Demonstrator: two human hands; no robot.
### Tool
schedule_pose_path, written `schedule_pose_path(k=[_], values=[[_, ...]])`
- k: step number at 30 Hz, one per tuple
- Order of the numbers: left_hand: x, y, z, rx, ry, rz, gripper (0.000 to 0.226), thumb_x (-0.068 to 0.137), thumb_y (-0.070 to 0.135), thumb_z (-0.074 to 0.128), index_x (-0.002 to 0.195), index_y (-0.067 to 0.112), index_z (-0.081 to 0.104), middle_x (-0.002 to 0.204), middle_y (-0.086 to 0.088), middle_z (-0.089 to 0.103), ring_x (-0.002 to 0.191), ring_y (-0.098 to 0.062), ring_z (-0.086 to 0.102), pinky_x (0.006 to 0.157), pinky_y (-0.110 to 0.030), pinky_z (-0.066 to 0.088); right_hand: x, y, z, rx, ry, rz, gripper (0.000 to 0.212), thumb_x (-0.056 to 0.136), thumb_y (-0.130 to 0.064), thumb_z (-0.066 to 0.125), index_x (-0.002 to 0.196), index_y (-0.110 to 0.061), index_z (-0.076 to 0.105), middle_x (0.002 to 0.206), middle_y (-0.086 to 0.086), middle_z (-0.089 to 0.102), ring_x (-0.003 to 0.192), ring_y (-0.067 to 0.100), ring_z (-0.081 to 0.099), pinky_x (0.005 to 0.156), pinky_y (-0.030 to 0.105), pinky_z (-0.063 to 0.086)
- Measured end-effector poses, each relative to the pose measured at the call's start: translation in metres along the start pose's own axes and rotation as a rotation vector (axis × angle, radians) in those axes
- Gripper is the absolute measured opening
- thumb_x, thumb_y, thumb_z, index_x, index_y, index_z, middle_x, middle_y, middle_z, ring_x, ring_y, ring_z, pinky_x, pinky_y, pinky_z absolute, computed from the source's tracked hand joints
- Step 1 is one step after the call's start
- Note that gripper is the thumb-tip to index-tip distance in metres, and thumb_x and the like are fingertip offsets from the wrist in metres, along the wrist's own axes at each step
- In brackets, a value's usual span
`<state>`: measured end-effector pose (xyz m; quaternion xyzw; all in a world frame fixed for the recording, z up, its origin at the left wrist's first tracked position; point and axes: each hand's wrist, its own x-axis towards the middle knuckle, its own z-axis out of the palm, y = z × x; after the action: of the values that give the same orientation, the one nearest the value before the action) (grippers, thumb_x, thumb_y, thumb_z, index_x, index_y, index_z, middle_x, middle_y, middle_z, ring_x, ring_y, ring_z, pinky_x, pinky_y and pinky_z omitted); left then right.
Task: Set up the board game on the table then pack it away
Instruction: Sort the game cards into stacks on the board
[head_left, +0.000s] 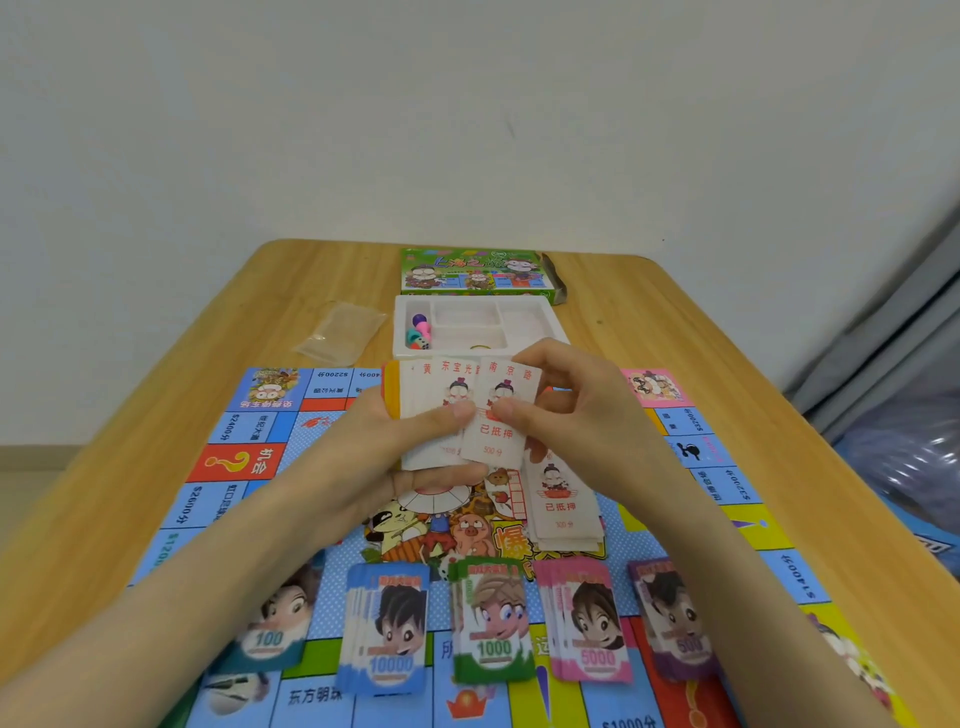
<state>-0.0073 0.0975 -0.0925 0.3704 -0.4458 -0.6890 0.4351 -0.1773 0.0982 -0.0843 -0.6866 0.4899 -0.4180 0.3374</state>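
From my head camera, the game board (249, 457) lies unfolded on the wooden table (727, 338), so that part of setting up is done. Five stacks of paper money (488, 623) sit in a row along the near edge of the board, and a pile of property cards (563, 506) rests near its middle. My left hand (374, 441) is clamped around a fanned deck of cards (441, 410), thumb on its face. My right hand (566, 405) pinches the top card (498, 415) between thumb and fingers, drawing it off the deck. The white tray (550, 325) beyond the board holds pawns and dice (420, 332), not yet placed. The green box (475, 273) stands behind it. I judge setup about half done; packing away has not begun
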Motion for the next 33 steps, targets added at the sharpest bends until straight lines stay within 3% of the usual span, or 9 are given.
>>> schedule_pose_path(k=[3, 7, 10, 13, 15, 17, 20, 24, 33], values=[[0.000, 0.001, 0.001, -0.123, -0.010, -0.048, 0.022, 0.079, 0.004, 0.060, 0.099, 0.011, 0.063, 0.093, -0.014, 0.074, 0.084, -0.031, 0.072, 0.064, -0.039, 0.060, 0.001, 0.001, -0.001, -0.049, 0.024, -0.005, 0.019, 0.086, -0.012, 0.066, 0.084, -0.027, 0.054, 0.090, 0.007, 0.067, 0.068, 0.018, 0.067, 0.051, 0.029, 0.053], [0.000, 0.001, 0.001, -0.117, -0.048, -0.065, 0.034, 0.074, 0.006, 0.059, 0.108, 0.012, 0.061, 0.100, -0.013, 0.073, 0.090, -0.031, 0.071, 0.059, -0.034, 0.060, 0.002, 0.003, -0.002, -0.137, 0.036, -0.019, 0.029, 0.088, -0.015, 0.064, 0.086, -0.041, 0.051, 0.086, -0.004, 0.065, 0.072, 0.017, 0.064, 0.052, 0.021, 0.048], [0.001, 0.001, 0.001, -0.086, -0.024, -0.042, 0.037, 0.071, 0.008, 0.061, 0.108, 0.011, 0.061, 0.098, -0.013, 0.074, 0.087, -0.031, 0.072, 0.054, -0.030, 0.059, 0.003, 0.006, -0.001, -0.147, 0.030, -0.004, 0.033, 0.090, -0.015, 0.060, 0.089, -0.046, 0.049, 0.093, 0.003, 0.065, 0.076, 0.017, 0.064, 0.052, 0.020, 0.045], [0.001, 0.001, -0.001, -0.067, 0.028, -0.013, 0.041, 0.071, 0.010, 0.062, 0.112, 0.009, 0.060, 0.097, -0.012, 0.074, 0.085, -0.029, 0.072, 0.056, -0.031, 0.060, 0.002, 0.004, -0.006, -0.055, 0.017, 0.049, 0.031, 0.093, -0.010, 0.054, 0.089, -0.040, 0.052, 0.094, 0.002, 0.066, 0.067, 0.002, 0.063, 0.048, 0.012, 0.042], [0.001, 0.002, -0.002, -0.077, 0.032, -0.006, 0.035, 0.079, 0.007, 0.060, 0.114, 0.008, 0.059, 0.098, -0.012, 0.074, 0.086, -0.027, 0.072, 0.057, -0.028, 0.059, 0.002, 0.003, -0.013, -0.021, 0.012, 0.129, 0.026, 0.094, -0.007, 0.052, 0.086, -0.032, 0.055, 0.079, -0.007, 0.065, 0.059, -0.006, 0.060, 0.045, 0.009, 0.039], [0.001, 0.003, -0.003, -0.086, 0.020, -0.013, 0.028, 0.089, 0.005, 0.054, 0.116, 0.007, 0.058, 0.099, -0.014, 0.073, 0.088, -0.027, 0.072, 0.058, -0.026, 0.059, 0.002, 0.003, -0.021, -0.052, -0.001, 0.204, 0.023, 0.095, -0.008, 0.051, 0.084, -0.028, 0.057, 0.064, -0.010, 0.060, 0.049, -0.007, 0.055, 0.041, 0.008, 0.035], [0.001, 0.002, -0.003, -0.087, 0.021, -0.031, 0.028, 0.091, 0.006, 0.052, 0.119, 0.006, 0.056, 0.100, -0.015, 0.073, 0.089, -0.028, 0.072, 0.058, -0.026, 0.059, 0.001, 0.004, -0.029, -0.151, -0.057, 0.278, 0.019, 0.096, -0.011, 0.050, 0.083, -0.023, 0.059, 0.063, -0.005, 0.057, 0.044, -0.007, 0.053, 0.038, 0.007, 0.032], [0.000, 0.002, -0.002, -0.069, 0.007, -0.027, 0.030, 0.090, 0.007, 0.053, 0.120, 0.007, 0.056, 0.100, -0.015, 0.073, 0.089, -0.028, 0.072, 0.060, -0.028, 0.060, 0.002, 0.012, -0.029, -0.371, -0.145, 0.339, 0.018, 0.098, -0.015, 0.047, 0.091, -0.022, 0.061, 0.064, -0.008, 0.043, 0.055, 0.002, 0.046, 0.048, 0.016, 0.033], [0.000, 0.001, -0.004, -0.057, -0.011, -0.033, 0.029, 0.089, 0.007, 0.054, 0.118, 0.008, 0.057, 0.101, -0.015, 0.073, 0.091, -0.029, 0.072, 0.060, -0.027, 0.059, 0.000, 0.010, -0.028, -0.471, -0.269, 0.356, 0.017, 0.097, -0.017, 0.049, 0.107, -0.019, 0.062, 0.083, -0.005, 0.054, 0.076, 0.008, 0.052, 0.053, 0.017, 0.034]])
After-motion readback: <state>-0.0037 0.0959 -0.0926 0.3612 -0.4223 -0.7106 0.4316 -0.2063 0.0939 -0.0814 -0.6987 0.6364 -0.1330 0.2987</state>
